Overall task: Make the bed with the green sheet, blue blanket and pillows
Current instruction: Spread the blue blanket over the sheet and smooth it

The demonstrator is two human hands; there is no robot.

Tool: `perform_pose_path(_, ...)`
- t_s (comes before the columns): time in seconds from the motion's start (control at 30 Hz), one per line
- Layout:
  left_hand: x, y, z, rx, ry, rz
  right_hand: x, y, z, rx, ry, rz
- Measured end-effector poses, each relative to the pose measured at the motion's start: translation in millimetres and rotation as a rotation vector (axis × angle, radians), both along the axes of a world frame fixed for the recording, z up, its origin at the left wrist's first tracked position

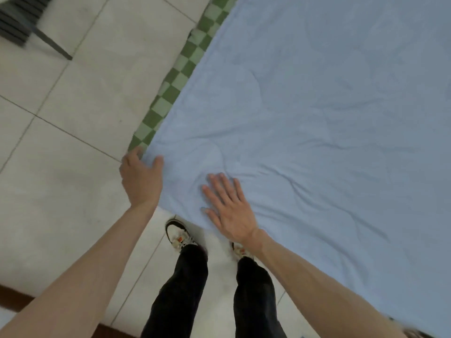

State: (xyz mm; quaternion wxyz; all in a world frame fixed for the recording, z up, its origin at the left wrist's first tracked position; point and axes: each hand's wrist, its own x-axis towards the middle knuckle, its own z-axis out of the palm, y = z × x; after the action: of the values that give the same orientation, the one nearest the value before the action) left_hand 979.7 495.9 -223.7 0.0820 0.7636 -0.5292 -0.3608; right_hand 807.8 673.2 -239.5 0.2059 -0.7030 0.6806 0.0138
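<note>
Left hand [141, 179] pinches the blue blanket [305, 118] corner; right hand [229, 211] fingers spread flat.

The blue blanket [305, 132] pretty much owns the whole right side of the view, spread flat over the bed from about 12 o'clock round to 5 o'clock. It's a pale, soft blue with faint quilted curves stitched in and a bunch of shallow wrinkles, mostly fanning out from its near corner around 8 o'clock from centre. That corner hangs a little over the bed edge. The green sheet [188, 62] sits underneath, a light-and-dark green checkerboard, and only a narrow strip of it peeks out along the blanket's left edge, running diagonally from 12 o'clock down toward 8 o'clock. No pillows in the shot.
</note>
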Motion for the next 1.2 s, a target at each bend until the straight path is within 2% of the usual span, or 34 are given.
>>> perform_pose_path(0.07,-31.9,-32.7,3.8,0.011,-0.020,-0.175,-49.5,4.2,13.0,-0.009,0.042,-0.287)
perform_pose_path(0.17,-73.8,-75.5,0.4,0.030,-0.164,-0.331,-145.8,16.9,17.0,0.023,0.144,-1.035)
perform_pose_path(0.23,-94.6,-103.2,-4.7,0.014,-0.187,-0.404,-200.4,20.0,12.4,0.076,0.167,-1.503)
perform_pose_path(0.3,-112.8,-131.2,-9.2,-0.007,-0.152,-0.462,-223.7,-2.0,1.4,0.118,0.156,-1.700)
perform_pose_path(0.37,-128.7,-159.7,-15.8,-0.025,-0.116,-0.524,-211.0,-54.9,-15.4,0.106,0.142,-1.627)
perform_pose_path(0.43,-139.0,-181.8,-25.7,0.009,-0.078,-0.557,-179.9,-118.7,-32.9,0.059,0.175,-1.464)
perform_pose_path(0.53,-135.1,-198.6,-30.6,0.121,-0.038,-0.395,-123.1,-184.8,-43.2,-0.063,0.139,-1.118)
perform_pose_path(0.6,-134.1,-203.0,-22.7,0.169,-0.009,-0.309,-88.0,-196.5,-36.8,-0.099,0.021,-0.824)
perform_pose_path(0.7,-146.1,-205.5,-7.3,0.267,-0.042,-0.364,-76.9,-180.7,-20.4,-0.116,-0.105,-0.494)
perform_pose_path(0.73,-154.4,-210.3,-4.0,0.290,-0.051,-0.412,-86.1,-171.6,-17.9,-0.124,-0.107,-0.500)
perform_pose_path(0.77,-165.6,-218.4,-1.3,0.300,-0.056,-0.452,-101.9,-163.5,-15.9,-0.131,-0.097,-0.592)
perform_pose_path(0.83,-197.3,-244.0,1.1,0.273,-0.036,-0.519,-148.4,-148.6,-15.0,-0.098,-0.027,-0.953)
perform_pose_path(0.93,-260.4,-291.3,-4.0,0.190,0.012,-0.627,-228.1,-133.8,-19.0,0.067,0.091,-1.616)
perform_pose_path(1.0,-303.2,-318.8,-8.4,0.167,0.023,-0.710,-261.4,-152.0,-24.2,0.134,0.109,-1.911)
perform_pose_path(1.03,-320.3,-331.3,-10.1,0.159,0.008,-0.772,-266.8,-174.8,-26.8,0.149,0.121,-1.984)
perform_pose_path(1.1,-343.1,-356.3,-16.8,0.199,0.011,-0.853,-257.0,-239.2,-31.4,0.120,0.167,-1.945)
perform_pose_path(1.2,-345.7,-382.8,-25.8,0.349,0.091,-0.775,-200.8,-341.0,-37.9,0.011,0.207,-1.543)
